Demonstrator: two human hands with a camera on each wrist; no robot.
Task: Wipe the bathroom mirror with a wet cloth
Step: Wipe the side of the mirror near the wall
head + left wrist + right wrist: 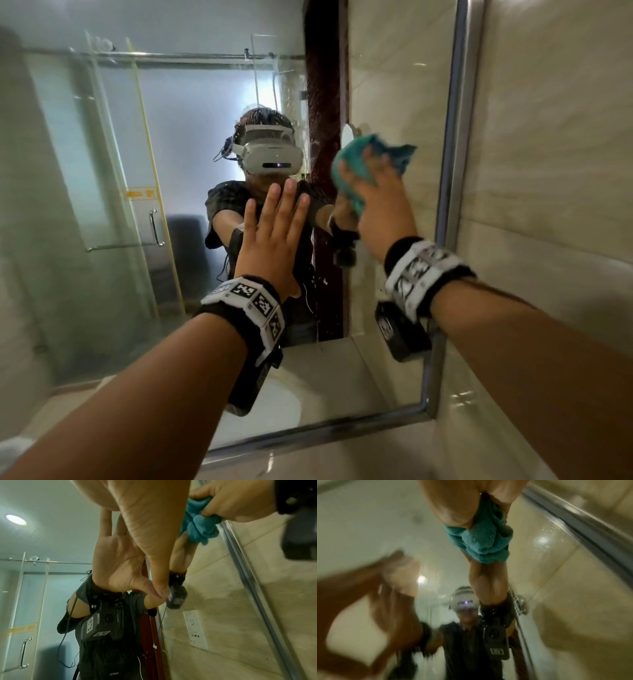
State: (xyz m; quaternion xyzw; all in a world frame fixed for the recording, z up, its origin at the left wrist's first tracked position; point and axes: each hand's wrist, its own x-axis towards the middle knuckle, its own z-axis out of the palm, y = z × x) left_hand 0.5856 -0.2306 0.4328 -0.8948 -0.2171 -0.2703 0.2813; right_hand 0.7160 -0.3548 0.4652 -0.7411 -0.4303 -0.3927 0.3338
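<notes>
The bathroom mirror [102, 171] fills the head view, with a metal frame [448, 171] along its right and bottom edges. My left hand [274, 233] lies flat on the glass near the middle, fingers straight and pointing up. To its right, close to the frame, my right hand [376, 195] grips a bunched teal cloth [359, 154] and presses it to the glass. In the left wrist view the left palm [145, 520] touches the mirror beside the cloth [199, 524]. The blurred right wrist view shows the cloth [481, 542] bulging from under my right hand [453, 507].
A beige tiled wall [548, 171] runs to the right of the frame. The mirror reflects a glass shower door with a metal handle [156, 228], a dark door frame [325, 102] and a person in a headset. Water drops speck the glass near the cloth.
</notes>
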